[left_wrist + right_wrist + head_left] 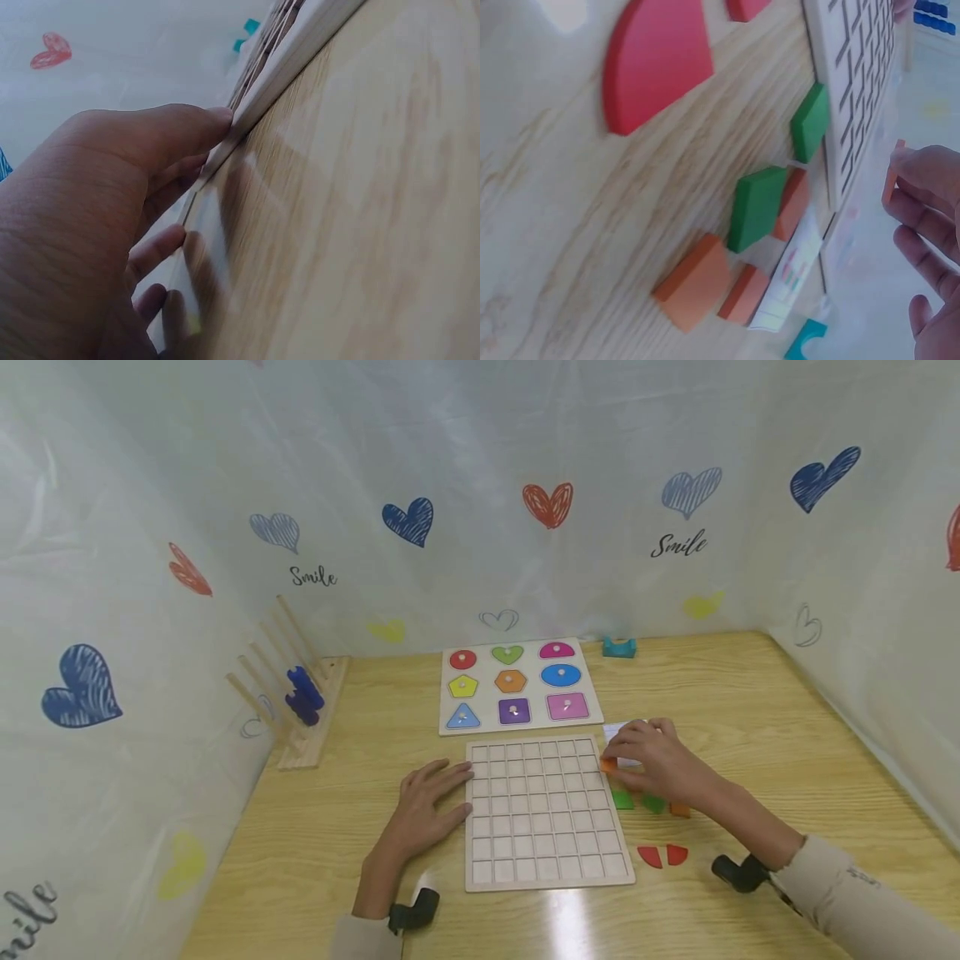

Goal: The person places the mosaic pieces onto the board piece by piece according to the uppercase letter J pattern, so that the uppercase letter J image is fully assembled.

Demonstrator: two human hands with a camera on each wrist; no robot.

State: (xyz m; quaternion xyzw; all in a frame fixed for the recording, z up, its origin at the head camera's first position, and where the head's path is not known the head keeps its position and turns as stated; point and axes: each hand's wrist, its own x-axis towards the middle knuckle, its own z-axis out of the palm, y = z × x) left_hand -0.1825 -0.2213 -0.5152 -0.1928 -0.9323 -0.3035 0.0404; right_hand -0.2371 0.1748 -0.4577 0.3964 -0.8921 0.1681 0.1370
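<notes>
A pale wooden grid board point(551, 814) lies on the table with bare square cells. At its left edge rests my left hand point(423, 806), fingers spread, thumb and fingertips touching the rim. My right hand point(652, 760) pinches a small flat orange piece point(891, 176) between thumb and fingers, near the board's upper right edge. Beneath that hand, a printed card point(787, 277) is partly covered. Green pieces point(757, 206) and orange pieces point(694, 285) lie beside the card. Two red quarter-circle pieces point(677, 855) sit nearer the front, right of the board.
Behind the grid stands a knobbed shape puzzle point(517, 689) with coloured shapes in it. A wooden peg rack point(311, 747) with blue pieces point(303, 693) is at the left. A teal notched block point(618, 647) lies at the back, near the printed curtain point(480, 568).
</notes>
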